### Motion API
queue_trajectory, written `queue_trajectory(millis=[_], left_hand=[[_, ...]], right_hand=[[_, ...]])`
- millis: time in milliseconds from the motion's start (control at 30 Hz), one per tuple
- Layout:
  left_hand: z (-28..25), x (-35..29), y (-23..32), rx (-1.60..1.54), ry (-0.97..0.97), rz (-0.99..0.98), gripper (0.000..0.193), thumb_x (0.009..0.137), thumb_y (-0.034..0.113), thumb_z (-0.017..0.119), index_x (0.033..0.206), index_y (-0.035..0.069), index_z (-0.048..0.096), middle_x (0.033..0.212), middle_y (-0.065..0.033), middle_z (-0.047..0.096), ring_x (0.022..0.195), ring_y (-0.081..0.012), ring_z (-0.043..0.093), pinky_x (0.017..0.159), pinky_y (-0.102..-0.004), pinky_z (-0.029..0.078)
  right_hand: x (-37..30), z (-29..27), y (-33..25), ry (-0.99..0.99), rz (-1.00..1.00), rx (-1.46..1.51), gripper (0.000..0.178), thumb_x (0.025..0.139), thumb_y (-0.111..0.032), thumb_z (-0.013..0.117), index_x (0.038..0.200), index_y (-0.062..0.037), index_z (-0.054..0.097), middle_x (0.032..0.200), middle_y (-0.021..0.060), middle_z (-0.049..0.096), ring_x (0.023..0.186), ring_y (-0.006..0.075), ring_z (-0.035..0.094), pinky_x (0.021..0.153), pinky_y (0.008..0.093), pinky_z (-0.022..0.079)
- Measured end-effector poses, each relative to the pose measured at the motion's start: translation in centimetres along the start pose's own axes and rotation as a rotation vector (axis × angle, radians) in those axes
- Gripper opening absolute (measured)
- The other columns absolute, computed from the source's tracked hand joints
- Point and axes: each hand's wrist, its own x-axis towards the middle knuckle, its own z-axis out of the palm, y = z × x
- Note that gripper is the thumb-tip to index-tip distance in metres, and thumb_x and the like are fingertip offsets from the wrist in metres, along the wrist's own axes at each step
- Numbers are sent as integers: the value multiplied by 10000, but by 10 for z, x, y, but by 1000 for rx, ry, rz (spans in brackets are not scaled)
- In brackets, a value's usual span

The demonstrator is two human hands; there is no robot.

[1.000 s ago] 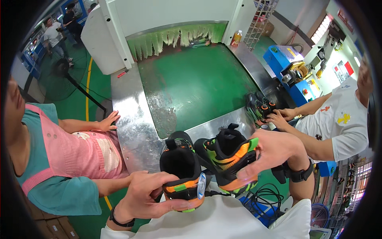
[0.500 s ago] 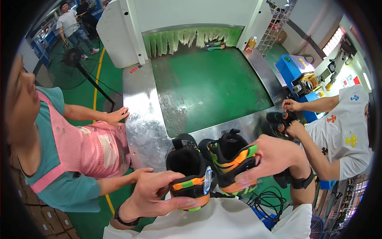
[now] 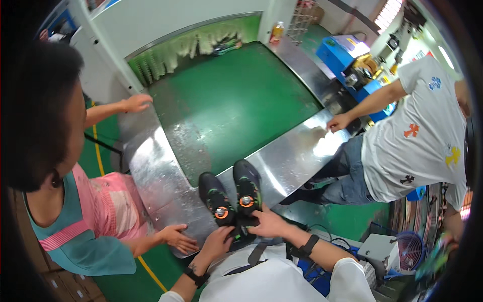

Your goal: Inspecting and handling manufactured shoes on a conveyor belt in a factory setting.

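Two black sports shoes with green trim stand side by side on the near metal edge, toes pointing away from me. The left shoe (image 3: 214,194) and the right shoe (image 3: 246,176) each carry a round silver dial ringed in orange. My left hand (image 3: 217,245) is closed at the heel of the left shoe, its fingertips partly hidden. At the heel of the right shoe, my right hand (image 3: 269,224) has its fingers closed too. Both hands are low, close to my white shirt.
A green conveyor belt (image 3: 236,100) runs under a strip curtain (image 3: 186,48), where dark, colourful items lie. Metal borders (image 3: 282,166) frame it. A bottle (image 3: 276,32) stands at the far corner. Co-workers stand left, in a pink apron (image 3: 118,196), and right, in a white T-shirt (image 3: 402,131).
The shoes have turned from heels up in my hands to standing on the metal edge, dials showing. The right co-worker's dark shoes have left the table corner. My view has turned and shifted.
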Motion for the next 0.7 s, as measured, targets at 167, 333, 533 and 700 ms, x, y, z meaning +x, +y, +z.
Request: queue_trajectory(millis=[167,333,533,700], left_hand=[[-10,4,26,-78,-100,-181,432,792,101,670,1199,11,555,1097,-187,619,989,-330,620,812,-356,497],[-16,18,35,35,-209,-16,381,814,70,644,1173,-19,553,1058,-157,642,943,-224,640,819,-326,505],[-57,38,54,62,-444,132,237,886,204,620,909,-32,604,797,-104,621,720,-176,549,714,-323,462],[-84,62,83,199,-717,76,223,863,175,633,874,-43,588,794,-133,593,728,-176,526,702,-333,448]], right_hand=[[3,30,-27,469,39,-75,591,669,-548,725,903,-6,701,1328,459,239,1152,577,428,964,507,421],[19,45,-29,505,213,-40,364,696,-280,671,901,17,714,1406,371,230,1230,529,358,965,540,407],[33,58,-47,600,428,-56,321,637,-165,674,922,-29,734,1402,263,352,1156,397,464,955,470,420],[20,62,-38,723,415,273,250,671,-131,628,858,19,701,1264,257,440,1079,368,526,853,405,502]])
